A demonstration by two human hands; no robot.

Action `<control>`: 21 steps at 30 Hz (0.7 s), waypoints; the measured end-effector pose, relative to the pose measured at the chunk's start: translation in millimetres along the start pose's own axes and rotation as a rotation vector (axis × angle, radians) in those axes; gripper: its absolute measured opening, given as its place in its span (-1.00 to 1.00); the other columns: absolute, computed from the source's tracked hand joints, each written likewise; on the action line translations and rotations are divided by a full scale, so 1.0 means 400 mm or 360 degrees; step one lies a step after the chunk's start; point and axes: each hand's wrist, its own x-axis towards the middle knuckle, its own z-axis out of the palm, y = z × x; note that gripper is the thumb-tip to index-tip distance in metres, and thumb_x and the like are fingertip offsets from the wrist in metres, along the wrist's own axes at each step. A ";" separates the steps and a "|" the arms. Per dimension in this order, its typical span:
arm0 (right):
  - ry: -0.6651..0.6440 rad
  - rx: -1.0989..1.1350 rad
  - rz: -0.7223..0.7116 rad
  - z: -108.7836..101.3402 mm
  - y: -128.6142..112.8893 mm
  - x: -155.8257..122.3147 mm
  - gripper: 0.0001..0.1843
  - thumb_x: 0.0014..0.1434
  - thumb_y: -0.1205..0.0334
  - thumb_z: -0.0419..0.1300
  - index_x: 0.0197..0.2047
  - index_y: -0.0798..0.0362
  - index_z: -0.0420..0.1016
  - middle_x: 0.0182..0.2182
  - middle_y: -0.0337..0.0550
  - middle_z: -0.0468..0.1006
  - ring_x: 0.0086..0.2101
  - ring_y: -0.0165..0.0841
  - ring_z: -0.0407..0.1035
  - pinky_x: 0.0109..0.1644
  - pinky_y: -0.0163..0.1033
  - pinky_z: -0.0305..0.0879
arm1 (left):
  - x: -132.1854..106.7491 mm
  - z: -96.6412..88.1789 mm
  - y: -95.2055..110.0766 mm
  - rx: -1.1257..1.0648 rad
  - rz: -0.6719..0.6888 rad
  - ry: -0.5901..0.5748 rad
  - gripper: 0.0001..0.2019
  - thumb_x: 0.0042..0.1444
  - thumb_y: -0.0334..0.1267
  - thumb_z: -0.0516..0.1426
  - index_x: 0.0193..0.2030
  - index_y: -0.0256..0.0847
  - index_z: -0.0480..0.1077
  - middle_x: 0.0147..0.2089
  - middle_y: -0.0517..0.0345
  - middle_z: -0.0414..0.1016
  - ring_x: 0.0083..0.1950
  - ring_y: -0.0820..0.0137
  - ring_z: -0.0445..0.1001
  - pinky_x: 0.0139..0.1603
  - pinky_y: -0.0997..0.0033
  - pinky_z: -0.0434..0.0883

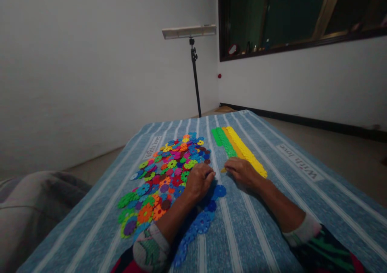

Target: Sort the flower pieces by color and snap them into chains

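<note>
A heap of colourful flower-shaped plastic discs lies on a blue striped cloth. My left hand rests on the heap's right edge, its fingers curled down over the discs; what it grips is hidden. My right hand lies flat on the cloth beside it, fingertips on an orange-yellow disc. Just past that hand run tidy rows of joined discs: green, orange and yellow. A chain of blue discs runs under my left forearm.
A light stand with a flat white panel stands behind the cloth by the white wall. A dark window is at the upper right. A grey bundle of fabric lies at the left. Bare floor shows at the right.
</note>
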 end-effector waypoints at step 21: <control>-0.0480 -0.0497 0.0523 -0.134 0.103 -0.054 -0.71 0.18 0.46 0.07 -0.45 0.10 0.58 -0.33 -0.05 0.56 -0.33 -0.36 0.39 -0.32 -0.32 0.11 | -0.030 -0.051 -0.053 -0.0003 -0.0164 0.0125 -0.79 0.15 -0.26 0.06 -0.45 -0.15 0.45 -0.34 0.06 0.55 -0.21 0.28 0.50 0.01 0.20 0.42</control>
